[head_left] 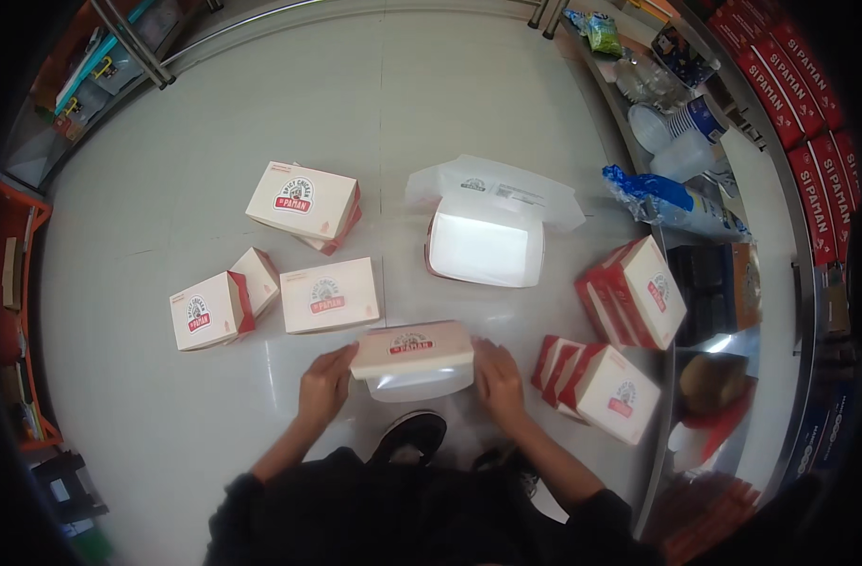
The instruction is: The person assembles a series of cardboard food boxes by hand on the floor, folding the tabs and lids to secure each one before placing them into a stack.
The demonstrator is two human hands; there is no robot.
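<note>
A cream cardboard food box [411, 343] with a printed emblem is held between my two hands, low and close to my body. At its left end, my left hand [327, 380] grips the edge with bent fingers. My right hand [496, 377] grips the opposite end. A white glossy flap [420, 382] hangs on the box's near side. Just beyond it, to the left, lies another closed box [331, 295]. Farther off on the right stands an opened box [486, 247], its white inside showing and its lid [493, 191] folded back.
Folded boxes sit in stacks at far left [304, 203], left [212, 307], right [636, 294] and near right [601, 387], all on the grey tiled floor [290, 90]. A metal shelf with cups [697, 121] and blue plastic packs [662, 193] runs along the right. An orange rack [25, 311] stands left.
</note>
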